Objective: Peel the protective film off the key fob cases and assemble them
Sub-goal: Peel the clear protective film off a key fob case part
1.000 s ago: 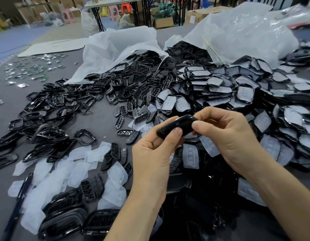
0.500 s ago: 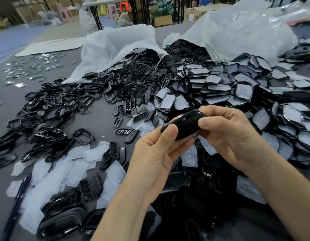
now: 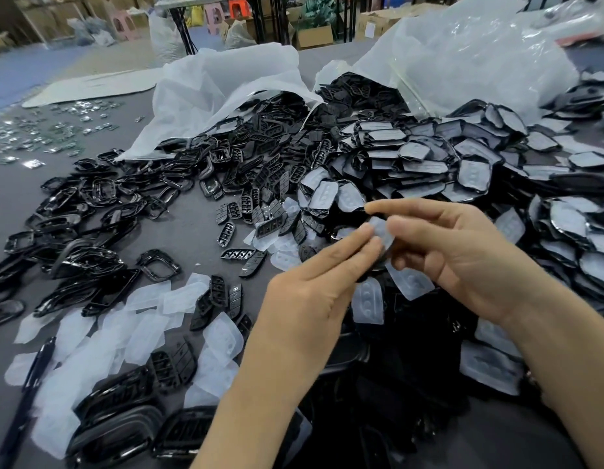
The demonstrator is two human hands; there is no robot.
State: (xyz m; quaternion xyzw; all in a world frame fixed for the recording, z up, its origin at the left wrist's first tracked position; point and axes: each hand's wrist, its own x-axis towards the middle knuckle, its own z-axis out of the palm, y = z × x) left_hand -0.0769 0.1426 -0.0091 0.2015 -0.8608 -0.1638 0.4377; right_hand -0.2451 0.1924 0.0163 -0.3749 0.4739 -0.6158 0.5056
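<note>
A translucent piece of protective film (image 3: 383, 233) was held above the heaped work table (image 3: 189, 236), pinched at its right edge by the thumb and curled fingers of the right hand (image 3: 463, 262), whose index finger pointed out straight above it. The left hand (image 3: 314, 296) met it from the other side, fingers nearly straight, tips touching the film; whether they gripped it could not be told. Bare grey tabletop showed only in a patch left of the hands. Beyond, a white bag (image 3: 226, 86) lay open, spilling black button frames (image 3: 260, 140), and a clear bag (image 3: 480, 62) lay behind a heap of film-covered cases (image 3: 412, 157). Peeled films (image 3: 101, 333) and a pen (image 3: 33, 374) lay at near left, beside black case rims (image 3: 84, 265).
</note>
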